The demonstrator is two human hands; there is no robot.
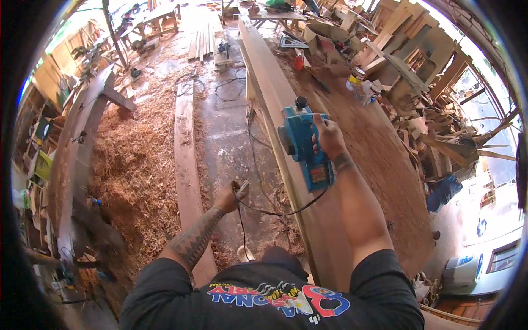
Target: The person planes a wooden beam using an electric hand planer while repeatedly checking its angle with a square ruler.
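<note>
- Floor (225, 132): bare down the middle; shavings (126, 159) are heaped over much of its left side.
- Board (330, 231): long, run from the near edge to the far end of the view, under and ahead of the planer. Its upper face is left mostly exposed.
- Scrap wood (410, 63): piled loosely along the right side, well apart from the board.
- Beam (69, 181): set at far left, beyond the shavings.
- Plank (186, 132): laid lengthwise on the floor, between shavings and bare strip.
- Planer (300, 140): blue body, black front knob; located on the board's upper face, gripped from the right.
- Right hand (329, 138): fingers wrapped round the planer's handle, closed.
- Left hand (229, 197): held off the board's left side, closed on the cord; a small pale item is also pinched, type can't be told.
- Cord (275, 213): black, looped from the planer's rear across the board's left edge to the left hand, then hung down.
- Bottle (298, 61): red, seen right of the board's far part.
</note>
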